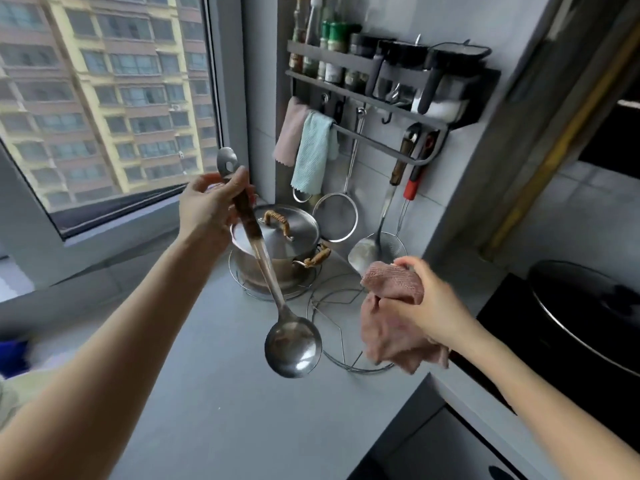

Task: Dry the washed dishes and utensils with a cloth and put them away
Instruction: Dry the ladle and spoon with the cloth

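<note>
My left hand (207, 206) grips a steel ladle (292, 344) by the upper part of its dark wooden handle. The ladle hangs bowl down above the grey counter (214, 393), in front of the pot. My right hand (427, 306) holds a bunched pink cloth (388, 313) just right of the ladle's bowl, apart from it. On the wall above, a black rack (388, 98) with hooks carries a hanging spatula (367, 251), a round strainer (336, 216) and a mesh skimmer (394, 244).
A lidded steel pot (280, 237) stands on a wire trivet at the back of the counter. A second wire trivet (343, 327) lies beside it. Pink and light-green cloths (311, 150) hang from the rack's rail. A black wok lid (581, 306) covers the stove at right. A window is at left.
</note>
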Demonstrator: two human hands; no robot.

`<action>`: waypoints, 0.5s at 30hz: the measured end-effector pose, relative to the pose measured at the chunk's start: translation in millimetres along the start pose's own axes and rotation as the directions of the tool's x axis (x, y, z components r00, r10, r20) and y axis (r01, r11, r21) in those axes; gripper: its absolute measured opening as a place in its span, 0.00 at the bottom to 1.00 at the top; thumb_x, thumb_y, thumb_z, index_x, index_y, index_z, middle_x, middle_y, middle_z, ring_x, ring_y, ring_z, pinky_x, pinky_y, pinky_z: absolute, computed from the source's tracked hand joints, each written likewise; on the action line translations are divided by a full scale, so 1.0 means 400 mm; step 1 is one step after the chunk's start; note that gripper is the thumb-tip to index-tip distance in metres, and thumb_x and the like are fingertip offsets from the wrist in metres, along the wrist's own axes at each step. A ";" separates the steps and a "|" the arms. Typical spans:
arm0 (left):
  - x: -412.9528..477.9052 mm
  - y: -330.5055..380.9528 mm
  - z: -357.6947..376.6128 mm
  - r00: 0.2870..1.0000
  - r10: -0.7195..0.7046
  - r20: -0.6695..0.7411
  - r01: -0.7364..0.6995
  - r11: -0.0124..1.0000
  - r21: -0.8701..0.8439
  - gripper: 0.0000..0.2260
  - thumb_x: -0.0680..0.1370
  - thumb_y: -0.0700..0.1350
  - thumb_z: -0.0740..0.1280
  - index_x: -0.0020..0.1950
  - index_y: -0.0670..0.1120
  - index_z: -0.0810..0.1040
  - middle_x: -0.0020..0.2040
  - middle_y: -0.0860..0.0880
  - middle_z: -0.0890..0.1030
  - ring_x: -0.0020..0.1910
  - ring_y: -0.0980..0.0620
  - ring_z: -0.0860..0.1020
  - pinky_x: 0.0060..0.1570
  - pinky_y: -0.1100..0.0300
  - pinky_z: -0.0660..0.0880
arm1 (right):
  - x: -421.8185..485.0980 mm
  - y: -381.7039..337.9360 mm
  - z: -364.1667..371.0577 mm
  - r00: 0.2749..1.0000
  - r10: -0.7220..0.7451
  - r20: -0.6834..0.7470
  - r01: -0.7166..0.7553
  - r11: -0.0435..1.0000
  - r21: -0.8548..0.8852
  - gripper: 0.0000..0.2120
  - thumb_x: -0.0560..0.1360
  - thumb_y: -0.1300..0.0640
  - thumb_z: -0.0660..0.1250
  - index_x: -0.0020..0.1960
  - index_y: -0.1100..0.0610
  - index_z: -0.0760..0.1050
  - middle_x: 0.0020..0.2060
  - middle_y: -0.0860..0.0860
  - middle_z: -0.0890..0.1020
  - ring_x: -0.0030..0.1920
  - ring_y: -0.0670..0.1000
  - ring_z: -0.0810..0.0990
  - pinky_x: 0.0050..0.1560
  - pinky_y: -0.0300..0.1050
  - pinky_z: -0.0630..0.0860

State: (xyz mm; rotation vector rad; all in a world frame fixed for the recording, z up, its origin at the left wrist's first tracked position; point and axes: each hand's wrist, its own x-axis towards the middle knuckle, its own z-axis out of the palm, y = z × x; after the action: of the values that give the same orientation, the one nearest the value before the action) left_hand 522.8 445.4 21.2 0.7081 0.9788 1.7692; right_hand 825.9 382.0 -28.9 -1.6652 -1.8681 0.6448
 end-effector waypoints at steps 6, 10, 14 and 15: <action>-0.010 -0.102 0.212 0.986 -0.027 0.166 0.013 0.996 0.087 0.08 0.73 0.37 0.72 0.46 0.40 0.74 0.39 0.45 0.78 0.37 0.47 0.79 0.48 0.53 0.80 | 0.080 0.029 -0.100 0.993 -0.112 -0.021 0.107 0.981 -0.164 0.25 0.66 0.50 0.77 0.60 0.45 0.73 0.54 0.44 0.77 0.53 0.47 0.76 0.53 0.40 0.70; 0.008 -0.183 0.313 0.985 0.009 0.172 -0.041 0.982 0.183 0.08 0.70 0.39 0.75 0.40 0.45 0.75 0.34 0.49 0.78 0.34 0.52 0.78 0.39 0.58 0.78 | 0.134 0.049 -0.158 0.991 -0.131 -0.009 0.128 0.980 -0.150 0.31 0.64 0.43 0.77 0.63 0.43 0.70 0.55 0.42 0.77 0.55 0.46 0.75 0.55 0.43 0.71; 0.049 -0.250 0.357 0.987 0.004 0.161 -0.038 0.978 0.204 0.08 0.69 0.40 0.75 0.42 0.46 0.77 0.37 0.50 0.80 0.31 0.59 0.78 0.32 0.67 0.72 | 0.171 0.066 -0.188 0.990 -0.142 -0.004 0.140 0.978 -0.152 0.35 0.64 0.41 0.76 0.67 0.42 0.66 0.58 0.43 0.76 0.57 0.46 0.73 0.55 0.42 0.70; 0.059 -0.266 0.364 0.988 0.004 0.153 -0.035 0.979 0.199 0.08 0.69 0.40 0.75 0.42 0.46 0.77 0.38 0.49 0.80 0.34 0.57 0.78 0.34 0.66 0.73 | 0.178 0.069 -0.191 0.990 -0.144 -0.007 0.142 0.978 -0.151 0.36 0.64 0.41 0.76 0.67 0.42 0.66 0.57 0.42 0.76 0.57 0.45 0.73 0.55 0.42 0.70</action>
State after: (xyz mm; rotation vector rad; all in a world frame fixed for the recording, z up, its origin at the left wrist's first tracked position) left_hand 680.1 534.9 4.7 0.9693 1.0585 1.6200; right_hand 892.1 455.3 14.7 -1.6032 -2.0451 0.4387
